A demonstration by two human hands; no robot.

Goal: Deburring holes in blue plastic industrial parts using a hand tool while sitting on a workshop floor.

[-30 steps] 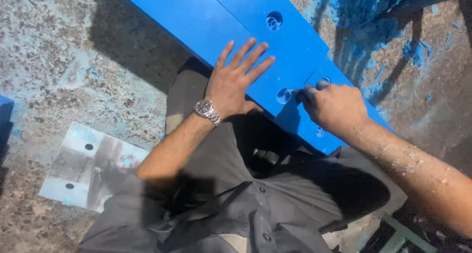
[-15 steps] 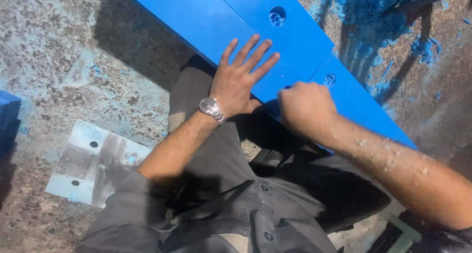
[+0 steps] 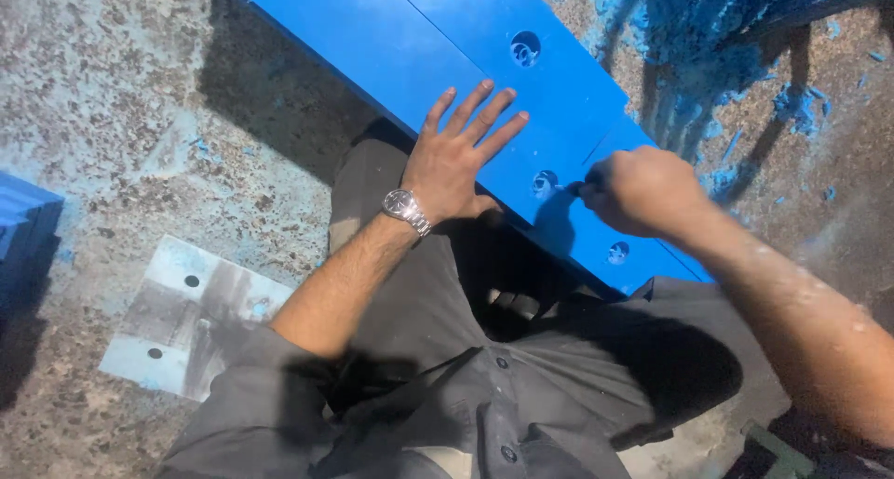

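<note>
Lying on the speckled, paint-stained concrete floor (image 3: 112,116), well to the left of the long blue plastic board, is a flat grey metal plate (image 3: 186,316) with small round holes and blue smears. Nearer the board, the left hand (image 3: 456,158) rests palm-down on its blue surface, fingers spread wide and straight, gripping nothing; a silver metal wristwatch (image 3: 405,206) sits on that wrist, just off the board's near edge. The long blue plastic board (image 3: 391,41) runs diagonally from the upper left toward the lower right, across the person's lap, with several round holes drilled in it. One round hole (image 3: 545,182) lies just right of the left thumb. Right beside that hole, the right hand (image 3: 643,188) is curled into a closed fist over the board, pinching something small and dark at its fingertips; what it is cannot be told. Beyond the board to the upper right, blue plastic shavings (image 3: 745,97) are scattered over the floor.
</note>
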